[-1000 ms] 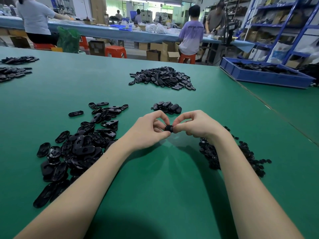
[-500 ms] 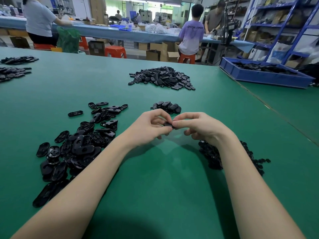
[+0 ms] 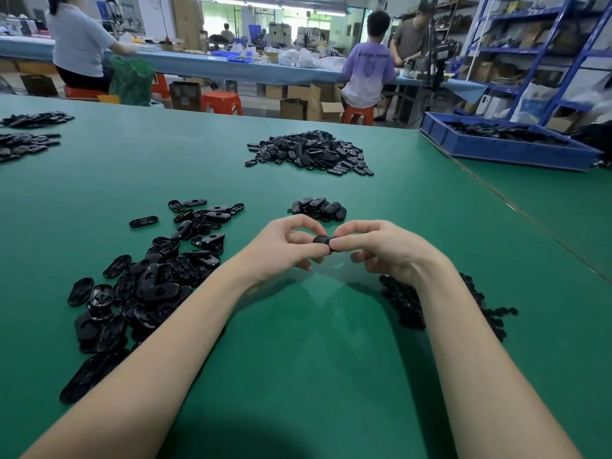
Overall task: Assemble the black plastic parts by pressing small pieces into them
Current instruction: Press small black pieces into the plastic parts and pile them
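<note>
Your two forearms reach in from the near edge over the green counter (image 3: 314,376) and meet at the middle. Your left hand (image 3: 281,250) and right hand (image 3: 381,250) are pressed close together, fingers curled, both pinching one small black plastic part (image 3: 323,240) between thumb and fingertips — it sits just above the counter, held right where the two hands touch. Whether a small piece is already seated in it, you cannot tell; the fingers cover most of it.

To your near left lies a loose heap of black oval shells (image 3: 145,283), spreading from the near edge up toward the middle, some face up with their inner ribs showing. To your near right, partly hidden under your right forearm, is a pile of small black pieces (image 3: 490,316). Just beyond your hands sits a little cluster of finished-looking parts (image 3: 318,208).

Farther out, a bigger mound of black parts (image 3: 311,154) rests at the centre of the counter, and two more heaps (image 3: 26,134) lie at the far left. At the far right a blue tray (image 3: 503,150) holds more black parts. Beyond the counter, people sit and stand at a long blue bench (image 3: 231,69) — orange stools, cardboard boxes and blue shelving (image 3: 536,51) around them.
</note>
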{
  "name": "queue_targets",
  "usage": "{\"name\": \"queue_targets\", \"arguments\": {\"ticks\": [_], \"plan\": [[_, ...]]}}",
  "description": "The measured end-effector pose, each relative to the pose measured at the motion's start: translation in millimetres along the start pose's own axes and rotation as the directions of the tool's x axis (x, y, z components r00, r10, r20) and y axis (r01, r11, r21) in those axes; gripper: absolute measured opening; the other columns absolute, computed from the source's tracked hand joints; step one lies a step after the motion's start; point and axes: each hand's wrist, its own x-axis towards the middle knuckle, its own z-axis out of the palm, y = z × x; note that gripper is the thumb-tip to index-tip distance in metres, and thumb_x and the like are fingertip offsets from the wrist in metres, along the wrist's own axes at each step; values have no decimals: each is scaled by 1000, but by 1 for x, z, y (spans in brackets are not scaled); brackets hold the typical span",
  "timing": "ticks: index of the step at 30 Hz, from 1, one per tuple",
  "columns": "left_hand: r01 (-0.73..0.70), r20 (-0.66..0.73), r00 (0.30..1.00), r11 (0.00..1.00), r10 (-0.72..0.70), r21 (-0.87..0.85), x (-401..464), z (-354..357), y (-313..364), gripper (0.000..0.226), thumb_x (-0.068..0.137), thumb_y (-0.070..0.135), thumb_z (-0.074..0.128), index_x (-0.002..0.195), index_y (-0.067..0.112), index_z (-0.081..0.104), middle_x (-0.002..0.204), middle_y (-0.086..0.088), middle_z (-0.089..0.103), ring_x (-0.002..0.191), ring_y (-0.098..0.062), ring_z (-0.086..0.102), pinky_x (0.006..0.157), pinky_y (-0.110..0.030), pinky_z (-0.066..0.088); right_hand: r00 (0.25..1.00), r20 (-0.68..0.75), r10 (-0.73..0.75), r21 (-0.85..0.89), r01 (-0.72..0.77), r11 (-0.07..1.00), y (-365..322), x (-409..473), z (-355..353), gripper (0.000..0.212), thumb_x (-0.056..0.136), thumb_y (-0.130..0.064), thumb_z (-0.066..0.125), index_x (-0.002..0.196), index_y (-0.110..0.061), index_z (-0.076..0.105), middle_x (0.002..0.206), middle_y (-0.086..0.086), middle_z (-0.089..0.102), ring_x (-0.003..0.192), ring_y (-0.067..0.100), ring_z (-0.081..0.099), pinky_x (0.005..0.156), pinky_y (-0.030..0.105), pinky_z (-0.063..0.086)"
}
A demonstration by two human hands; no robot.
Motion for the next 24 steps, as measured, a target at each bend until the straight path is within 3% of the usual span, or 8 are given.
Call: {"name": "queue_targets", "arguments": {"ticks": [3, 14, 19, 24], "plan": [[23, 1, 1000, 998, -23, -59, -1, 0, -1, 11, 93, 3, 67, 103, 6, 65, 80, -9, 69, 71, -13, 64, 70, -22, 56, 1000, 5, -20, -33, 21, 999, -1, -2, 0, 16, 75, -18, 89, 76, -27, 75, 75, -7, 68, 52, 6, 48, 45, 15, 31], [53, -64, 996, 998, -55, -30, 1, 1, -1, 9, 92, 1, 65, 93, 9, 65, 73, -6, 69, 66, -14, 61, 73, -22, 56, 991, -79, -105, -257, 82, 963, -9, 0, 9, 6, 80, -20, 82, 81, -22, 77, 80, 1, 63, 60, 10, 49, 48, 19, 35], [59, -51, 997, 998, -61, -35, 2, 0, -1, 8, 92, 1, 66, 94, 9, 66, 72, -4, 68, 65, -13, 61, 72, -20, 55, 992, -49, -120, -245, 105, 964, -7, -1, 6, 11, 81, -20, 82, 72, -26, 78, 77, 0, 63, 60, 10, 51, 48, 19, 37], [64, -58, 996, 997, -66, -39, 3, 0, -1, 9, 91, 1, 67, 93, 10, 66, 76, -6, 69, 66, -14, 62, 72, -20, 55, 991, -48, -129, -257, 112, 960, -7, 1, 7, 9, 81, -18, 79, 75, -23, 74, 76, 0, 64, 55, 9, 49, 46, 18, 35]]}}
